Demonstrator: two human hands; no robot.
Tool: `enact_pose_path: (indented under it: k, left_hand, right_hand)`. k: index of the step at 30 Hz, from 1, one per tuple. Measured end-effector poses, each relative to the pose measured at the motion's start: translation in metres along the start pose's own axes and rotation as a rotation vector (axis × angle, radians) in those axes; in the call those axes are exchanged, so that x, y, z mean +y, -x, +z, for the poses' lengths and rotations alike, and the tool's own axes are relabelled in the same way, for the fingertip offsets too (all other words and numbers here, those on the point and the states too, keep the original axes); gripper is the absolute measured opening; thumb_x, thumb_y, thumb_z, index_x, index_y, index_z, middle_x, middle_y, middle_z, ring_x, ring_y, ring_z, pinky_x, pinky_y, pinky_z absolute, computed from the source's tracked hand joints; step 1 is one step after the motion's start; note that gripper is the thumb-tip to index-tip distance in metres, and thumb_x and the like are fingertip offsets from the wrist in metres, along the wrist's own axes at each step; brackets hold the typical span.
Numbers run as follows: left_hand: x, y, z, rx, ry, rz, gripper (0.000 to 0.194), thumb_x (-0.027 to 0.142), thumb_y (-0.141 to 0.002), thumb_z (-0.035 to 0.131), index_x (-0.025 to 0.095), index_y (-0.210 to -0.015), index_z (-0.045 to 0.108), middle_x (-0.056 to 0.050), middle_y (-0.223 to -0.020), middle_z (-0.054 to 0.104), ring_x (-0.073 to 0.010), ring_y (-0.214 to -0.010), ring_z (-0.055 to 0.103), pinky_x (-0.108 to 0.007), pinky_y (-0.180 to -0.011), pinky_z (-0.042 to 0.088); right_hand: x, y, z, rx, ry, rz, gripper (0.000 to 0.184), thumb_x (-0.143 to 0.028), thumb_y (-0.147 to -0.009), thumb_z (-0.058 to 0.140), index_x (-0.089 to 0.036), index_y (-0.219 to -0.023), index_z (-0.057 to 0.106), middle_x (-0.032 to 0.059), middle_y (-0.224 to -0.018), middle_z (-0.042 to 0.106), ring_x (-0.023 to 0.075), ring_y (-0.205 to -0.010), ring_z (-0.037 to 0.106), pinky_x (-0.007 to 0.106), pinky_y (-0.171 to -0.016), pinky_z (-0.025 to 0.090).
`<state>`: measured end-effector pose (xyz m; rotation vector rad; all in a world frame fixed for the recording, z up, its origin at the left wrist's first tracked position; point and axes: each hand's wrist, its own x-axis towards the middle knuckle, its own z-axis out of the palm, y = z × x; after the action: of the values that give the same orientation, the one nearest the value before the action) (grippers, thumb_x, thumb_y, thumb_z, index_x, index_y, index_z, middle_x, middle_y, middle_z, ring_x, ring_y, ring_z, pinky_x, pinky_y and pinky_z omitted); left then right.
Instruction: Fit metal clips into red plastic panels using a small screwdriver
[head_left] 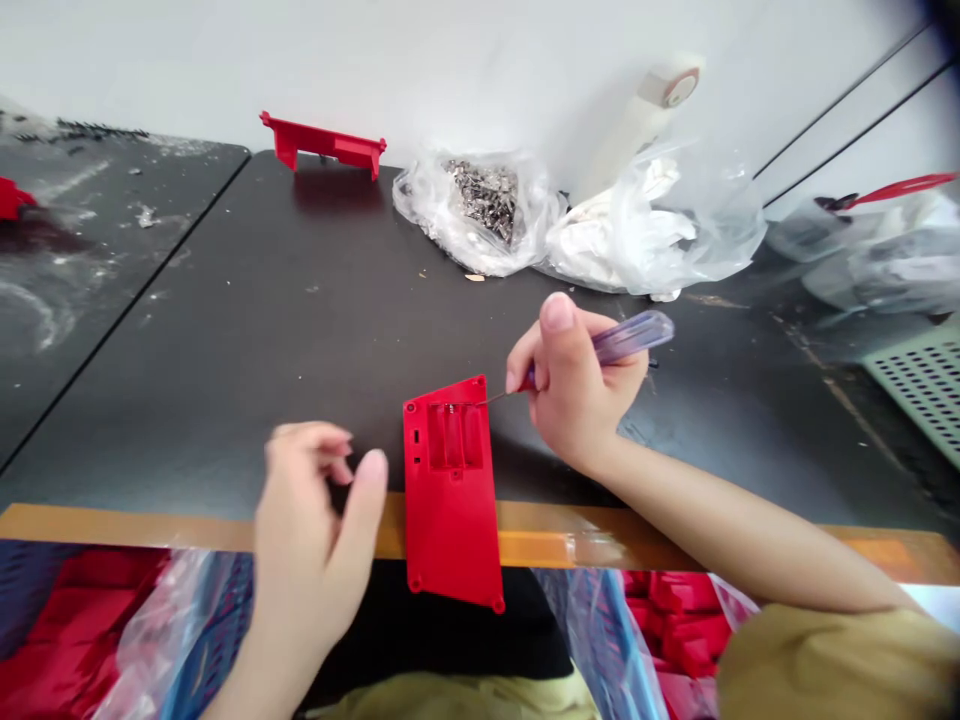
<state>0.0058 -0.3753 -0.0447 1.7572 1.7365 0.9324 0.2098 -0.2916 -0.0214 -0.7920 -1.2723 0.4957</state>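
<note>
Hands apart: right hand [574, 385] gripping a screwdriver [632, 337], tip at a red plastic panel [450, 500] on the six o'clock edge of the table [225, 300], empty left hand [311, 530] at the panel's nine o'clock.

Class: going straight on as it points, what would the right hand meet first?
The right hand's screwdriver tip would meet the red plastic panel first, near its raised housing; depth is unclear.

Wide free lane on the dark surface [262, 330] between the red plastic housing [450, 490] and the back edge. Room left of housing too. Back blocked by red bracket [322, 140], bag of metal parts [480, 215], white-filled bag [645, 235]. Right hand [577, 385] and screwdriver [630, 338] crowd housing's top right.
</note>
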Motion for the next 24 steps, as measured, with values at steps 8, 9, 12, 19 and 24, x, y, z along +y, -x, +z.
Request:
enact_pose_path:
  k: [8,9,12,19,24]
  left_hand:
    - [0.022,-0.033,0.025,-0.302,-0.218,-0.097,0.029,0.046,-0.1,0.028,0.026,-0.094,0.049,0.001,-0.076,0.071,-0.0254,-0.066,0.065,-0.03,-0.06,0.036]
    - [0.025,-0.035,0.025,-0.318,-0.246,-0.121,0.028,0.045,-0.1,0.028,0.026,-0.095,0.048,0.001,-0.074,0.071,-0.0263,-0.064,0.065,-0.03,-0.058,0.035]
    - [0.031,-0.037,0.028,-0.33,-0.317,-0.15,0.029,0.046,-0.099,0.026,0.027,-0.096,0.048,0.001,-0.065,0.068,-0.0288,-0.06,0.064,-0.029,-0.056,0.031]
    - [0.036,-0.034,0.035,-0.29,-0.153,-0.207,0.028,0.045,-0.1,0.031,0.026,-0.093,0.051,0.004,-0.056,0.062,-0.0262,-0.057,0.062,-0.029,-0.058,0.034]
    - [0.029,-0.041,0.032,-0.372,0.093,-0.312,0.036,0.057,-0.096,0.038,0.025,-0.096,0.053,0.003,-0.058,0.066,-0.0215,-0.052,0.063,-0.027,-0.051,0.039]
  right_hand:
    - [0.008,0.01,-0.006,-0.12,0.05,-0.096,0.044,-0.029,-0.097,0.055,-0.019,-0.057,0.038,-0.0056,-0.048,0.047,0.0042,-0.037,0.039,0.02,-0.034,0.027]
    - [0.008,0.01,-0.007,-0.135,0.077,-0.114,0.043,-0.029,-0.097,0.056,-0.019,-0.058,0.039,-0.0052,-0.049,0.048,0.0045,-0.038,0.041,0.02,-0.035,0.027]
    - [0.006,0.01,-0.012,-0.217,0.191,-0.206,0.039,-0.025,-0.096,0.056,-0.019,-0.06,0.043,-0.004,-0.053,0.054,0.004,-0.04,0.044,0.021,-0.037,0.03]
    - [0.006,0.008,-0.013,-0.14,0.259,-0.175,0.046,-0.034,-0.099,0.051,-0.018,-0.059,0.036,-0.0052,-0.049,0.046,0.0038,-0.038,0.037,0.025,-0.037,0.022]
    - [0.009,0.007,-0.01,-0.11,0.237,-0.142,0.049,-0.036,-0.099,0.051,-0.02,-0.058,0.032,-0.006,-0.046,0.038,0.0058,-0.037,0.033,0.028,-0.036,0.019]
